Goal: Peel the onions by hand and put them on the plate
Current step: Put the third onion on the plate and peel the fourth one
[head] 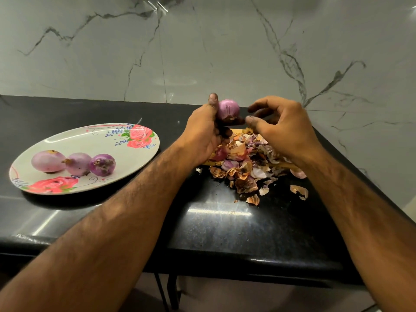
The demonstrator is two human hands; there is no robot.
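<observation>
Head view: one onion (228, 108) gripped in left hand (202, 136), axis upright, root end down; right hand (281, 129) half-open, loosely curled, at its 3 o'clock. Three peeled onions (77, 164) on plate (108, 149), 9 o'clock of hands.

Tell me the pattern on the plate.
Red-pink roses with green leaves and small blue sprigs on a pale plate; the head view shows it.

The plate (139, 154) lies left on the desk (213, 221), with three onions (77, 164) in a row on its near part. Peels (245, 167) lie heaped to its right. Above the heap's far side the left grip (202, 136) holds a fourth onion (227, 109), and the right grip (283, 127) is just right of it.
</observation>
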